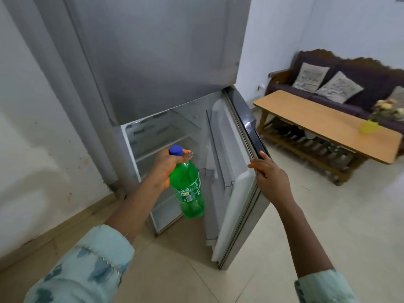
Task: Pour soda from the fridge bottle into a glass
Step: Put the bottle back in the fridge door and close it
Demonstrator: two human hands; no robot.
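Green plastic, capped in blue: the soda bottle [189, 189] hangs upright in the air in front of the open lower compartment of the fridge [153, 73], clear of the shelves and above the floor. Its label wraps the middle, and the lower half shows liquid through the plastic. The left hand [167, 167] is clenched around the bottle's neck and shoulder just under the blue cap [176, 150], thumb on the near side, fingers curled over the far side.

Behind the bottle the fridge's lower compartment stands open, with pale shelves that look bare from here. The lower door [236, 182] is swung out to the right, its white inner lining and door racks facing the bottle. The right hand [270, 176] grasps the outer edge of that door near its top corner, fingers hooked over the dark front face and the palm against the rim. Both forearms reach out of light blue patterned sleeves [87, 267].

Well apart to the right, a long wooden table [317, 119] stands on the tiled floor, with a small yellow cup [369, 127] near its far end. Beyond it sits a dark sofa [354, 68] with patterned cushions.
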